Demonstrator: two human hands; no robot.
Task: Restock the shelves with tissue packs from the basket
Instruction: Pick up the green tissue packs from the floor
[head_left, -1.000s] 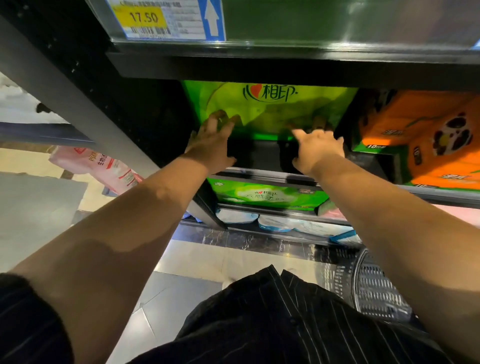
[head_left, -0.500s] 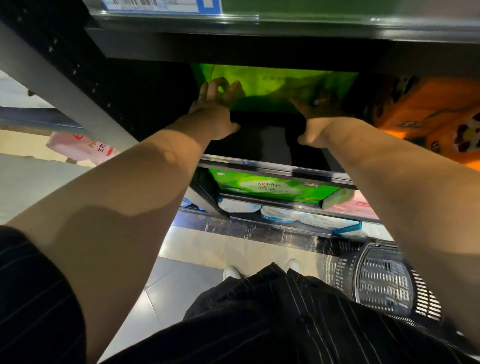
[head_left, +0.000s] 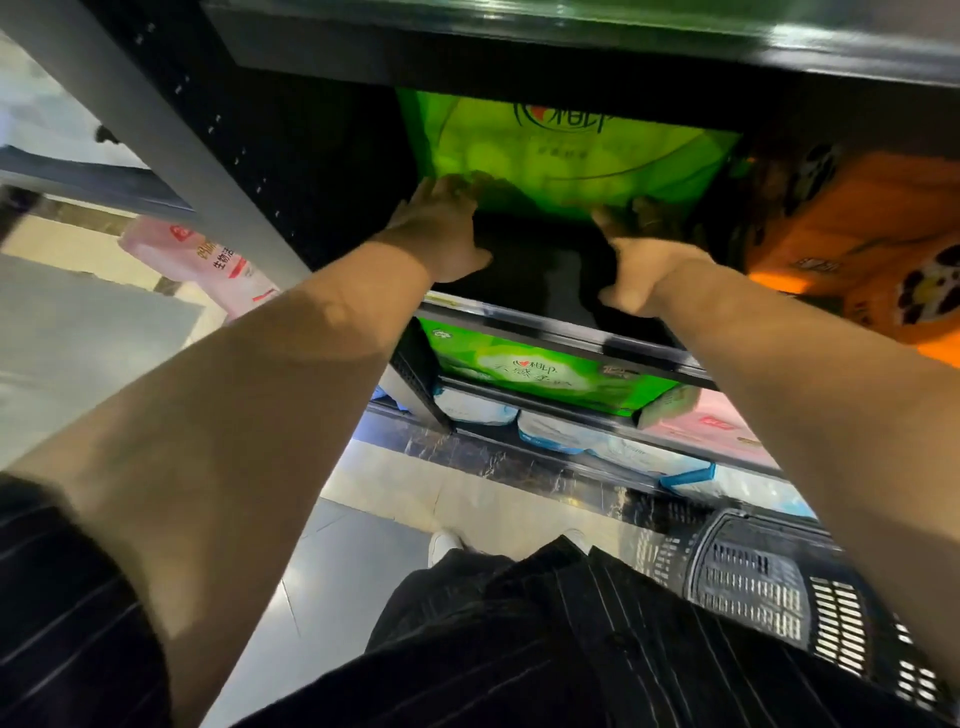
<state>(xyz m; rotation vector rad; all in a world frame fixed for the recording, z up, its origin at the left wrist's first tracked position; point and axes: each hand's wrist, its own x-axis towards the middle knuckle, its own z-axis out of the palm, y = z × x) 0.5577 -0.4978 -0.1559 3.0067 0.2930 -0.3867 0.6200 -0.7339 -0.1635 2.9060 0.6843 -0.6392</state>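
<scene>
A large green tissue pack (head_left: 566, 150) stands deep inside the dark shelf (head_left: 519, 322), under the shelf above. My left hand (head_left: 441, 228) presses its fingers against the pack's lower left edge. My right hand (head_left: 644, 260) presses against its lower right edge, the fingertips lost in shadow. Both arms reach far into the shelf. The black plastic basket (head_left: 769, 587) stands on the floor at the lower right, beside my legs.
An orange tissue pack (head_left: 857, 249) fills the shelf just right of the green one. Lower shelves hold another green pack (head_left: 535, 369), white-blue packs (head_left: 561, 436) and a pink pack (head_left: 701, 421). A grey upright post (head_left: 156, 130) and a pink pack (head_left: 208, 260) are on the left.
Both hands have stayed on the green pack's lower edge and pushed it further back. The camera has tilted down, so more of the basket and floor shows.
</scene>
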